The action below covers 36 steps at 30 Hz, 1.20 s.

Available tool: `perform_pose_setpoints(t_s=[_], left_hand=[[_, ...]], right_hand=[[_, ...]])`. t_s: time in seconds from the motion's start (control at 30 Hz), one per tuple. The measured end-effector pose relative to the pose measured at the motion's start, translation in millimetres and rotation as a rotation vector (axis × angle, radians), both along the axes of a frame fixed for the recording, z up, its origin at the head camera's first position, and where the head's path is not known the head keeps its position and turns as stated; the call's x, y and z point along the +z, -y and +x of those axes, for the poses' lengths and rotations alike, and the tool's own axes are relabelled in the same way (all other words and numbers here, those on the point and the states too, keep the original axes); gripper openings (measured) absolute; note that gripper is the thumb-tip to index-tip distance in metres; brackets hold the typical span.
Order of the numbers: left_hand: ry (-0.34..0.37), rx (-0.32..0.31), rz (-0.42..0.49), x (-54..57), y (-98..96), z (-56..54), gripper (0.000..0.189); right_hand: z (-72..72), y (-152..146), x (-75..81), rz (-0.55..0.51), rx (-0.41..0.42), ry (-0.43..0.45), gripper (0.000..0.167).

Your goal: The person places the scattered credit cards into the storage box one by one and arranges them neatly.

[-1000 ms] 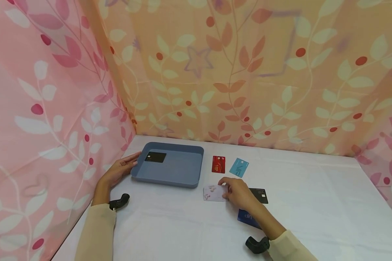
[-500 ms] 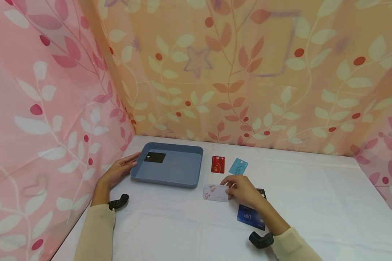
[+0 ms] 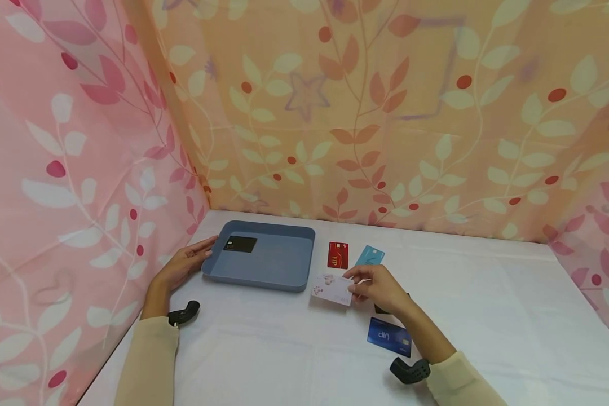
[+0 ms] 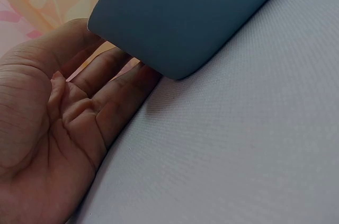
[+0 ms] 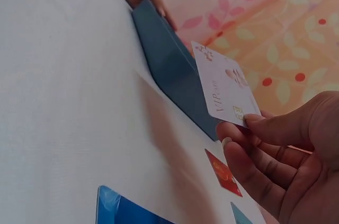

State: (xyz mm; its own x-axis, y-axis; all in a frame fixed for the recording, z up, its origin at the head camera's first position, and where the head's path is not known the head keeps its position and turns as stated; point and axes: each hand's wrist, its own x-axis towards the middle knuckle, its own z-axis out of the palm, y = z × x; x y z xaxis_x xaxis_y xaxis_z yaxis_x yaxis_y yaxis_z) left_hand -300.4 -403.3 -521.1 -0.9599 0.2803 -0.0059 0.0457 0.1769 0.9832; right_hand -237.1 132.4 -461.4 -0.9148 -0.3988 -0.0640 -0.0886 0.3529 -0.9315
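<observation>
Your right hand (image 3: 380,287) has a pinch grip on the white card (image 3: 331,289), thumb and fingertips (image 5: 238,128) on its right short edge, and the card is lifted off the desk (image 3: 487,316), tilted, w/ its free left end pointing to the grey-blue tray (image 3: 284,259). In the right wrist view the card stands just in front of the tray's near right corner, apart from it, not touching. Your left hand (image 3: 182,265) lies flat and relaxed on the desk, fingers straight against the tray's left wall near the front left corner; it holds nothing. In the left wrist view the fingers (image 4: 114,83) go a bit under the rounded corner of the tray. Inside the tray a black card (image 3: 240,243) lies in the back left part; the rest of the tray floor is bare, so much room there. Behind your right hand, the red card (image 3: 338,255) and the teal card (image 3: 370,255) lie side by side, near the tray's right wall but apart from it. A dark card (image 3: 383,309) is mostly hidden under your right wrist, and the blue card (image 3: 388,336) lies just beside the forearm, nearer to you. Right half of the desk is open cloth up to the curtain (image 3: 436,113).
</observation>
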Motion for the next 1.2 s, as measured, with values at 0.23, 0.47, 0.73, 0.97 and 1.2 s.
perform_pose_setpoints(t_s=[0.23,0.47,0.73,0.97,1.2], left_hand=[[-0.008,-0.010,0.008,-3.5,1.4,-2.5,0.056],[-0.006,0.002,-0.012,-3.0,1.7,-0.9,0.056],[-0.011,-0.002,-0.008,-2.3,1.7,-0.9,0.055],[-0.018,0.012,-0.014,0.2,1.8,4.4,0.055],[-0.020,-0.015,0.005,-0.8,1.0,0.5,0.055]], right_hand=[[2.6,1,6.3,-0.047,0.012,0.015,0.028],[5.2,3,11.4,-0.086,0.022,0.030,0.030],[7.9,6,15.2,-0.106,0.014,0.050,0.031],[11.1,16,17.8,-0.142,0.033,0.044,0.030],[7.3,24,16.4,-0.124,0.004,0.039,0.030]])
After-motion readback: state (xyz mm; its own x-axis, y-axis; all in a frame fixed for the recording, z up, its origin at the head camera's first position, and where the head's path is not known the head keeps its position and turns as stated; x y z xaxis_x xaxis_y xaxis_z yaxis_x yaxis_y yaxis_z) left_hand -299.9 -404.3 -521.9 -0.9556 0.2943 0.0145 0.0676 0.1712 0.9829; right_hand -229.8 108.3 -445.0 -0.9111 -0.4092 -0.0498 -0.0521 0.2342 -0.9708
